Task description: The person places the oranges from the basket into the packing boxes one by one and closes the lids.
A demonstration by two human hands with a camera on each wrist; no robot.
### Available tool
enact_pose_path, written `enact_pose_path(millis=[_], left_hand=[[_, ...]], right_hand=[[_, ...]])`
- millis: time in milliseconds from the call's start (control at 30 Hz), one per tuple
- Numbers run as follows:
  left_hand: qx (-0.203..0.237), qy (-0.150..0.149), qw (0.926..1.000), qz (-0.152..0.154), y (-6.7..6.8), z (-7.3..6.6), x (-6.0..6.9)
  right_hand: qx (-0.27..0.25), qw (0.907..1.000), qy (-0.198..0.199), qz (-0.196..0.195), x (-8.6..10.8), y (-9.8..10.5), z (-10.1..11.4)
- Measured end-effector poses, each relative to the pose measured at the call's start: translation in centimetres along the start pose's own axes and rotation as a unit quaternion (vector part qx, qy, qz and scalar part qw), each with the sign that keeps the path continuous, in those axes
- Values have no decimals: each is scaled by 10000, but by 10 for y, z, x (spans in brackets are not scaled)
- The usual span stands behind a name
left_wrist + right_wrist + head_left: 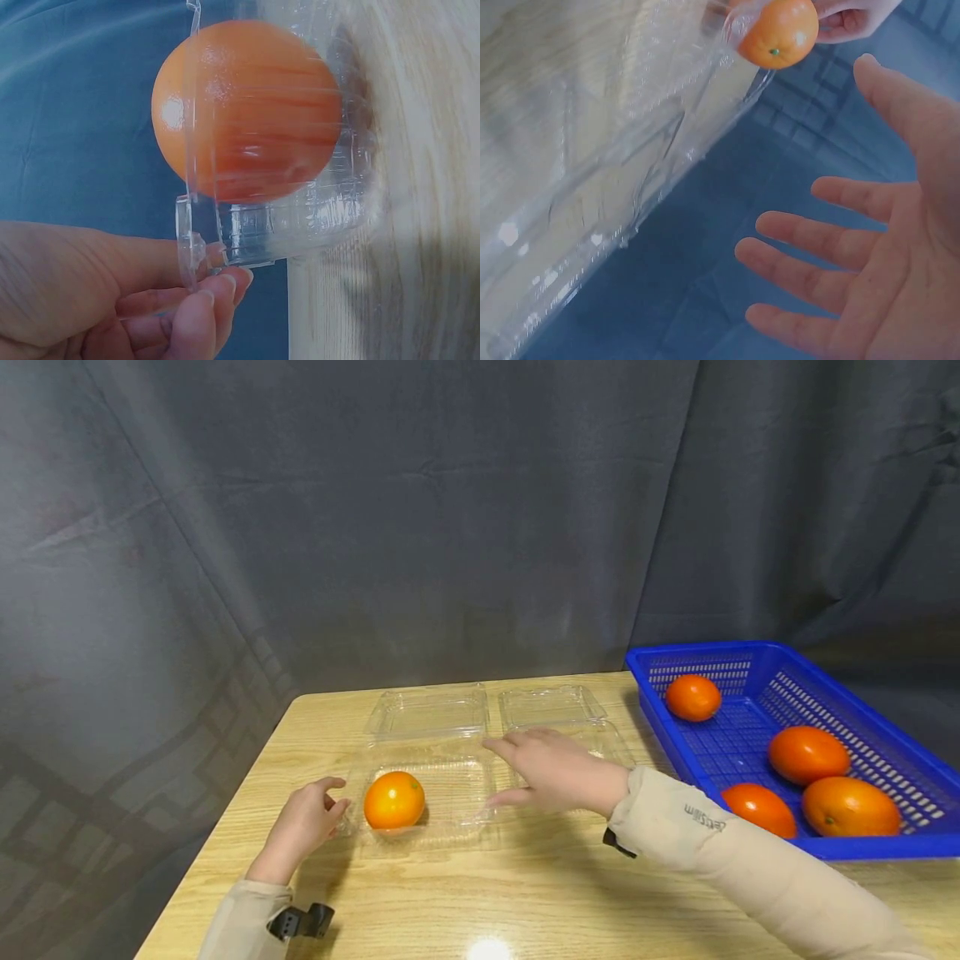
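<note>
An orange (393, 800) sits in the left end of a clear plastic clamshell box (450, 789), whose lid (429, 712) lies folded back behind it. At the box's left edge, my left hand (303, 818) pinches the rim; the left wrist view shows the thumb (161, 262) and curled fingertips at the box's clear tab (184, 240), just below the orange (247, 112). Over the box's right side hovers my right hand (555, 770), fingers spread and holding nothing. The right wrist view shows the palm (900, 277) and straight fingers, apart from the orange (780, 34).
A second clear clamshell box (611, 743) stands to the right, partly hidden by my right hand, its lid (551, 706) folded back. Farther right, a blue plastic basket (667, 752) holds several orange-red fruits (808, 755). A grey curtain (465, 527) hangs behind the wooden table (420, 902).
</note>
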State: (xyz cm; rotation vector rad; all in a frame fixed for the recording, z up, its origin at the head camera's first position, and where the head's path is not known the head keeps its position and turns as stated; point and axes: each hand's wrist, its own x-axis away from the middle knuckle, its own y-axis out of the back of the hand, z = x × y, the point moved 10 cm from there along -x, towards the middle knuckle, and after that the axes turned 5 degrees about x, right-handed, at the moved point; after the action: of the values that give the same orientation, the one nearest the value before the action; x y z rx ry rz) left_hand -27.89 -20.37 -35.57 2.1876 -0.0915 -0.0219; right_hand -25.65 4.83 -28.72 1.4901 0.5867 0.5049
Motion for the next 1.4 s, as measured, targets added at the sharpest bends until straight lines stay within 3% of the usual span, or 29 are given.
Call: enact_pose_path(millis=[467, 1100, 1400], left_hand=[[62, 2, 10000, 15, 0, -2, 2], [33, -27, 10000, -9, 0, 0, 1], [41, -13, 10000, -6, 0, -1, 2]], right_hand=[[359, 9984, -302, -315, 25, 22, -32], [735, 9930, -687, -622, 43, 45, -71], [553, 9917, -965, -645, 53, 54, -99]])
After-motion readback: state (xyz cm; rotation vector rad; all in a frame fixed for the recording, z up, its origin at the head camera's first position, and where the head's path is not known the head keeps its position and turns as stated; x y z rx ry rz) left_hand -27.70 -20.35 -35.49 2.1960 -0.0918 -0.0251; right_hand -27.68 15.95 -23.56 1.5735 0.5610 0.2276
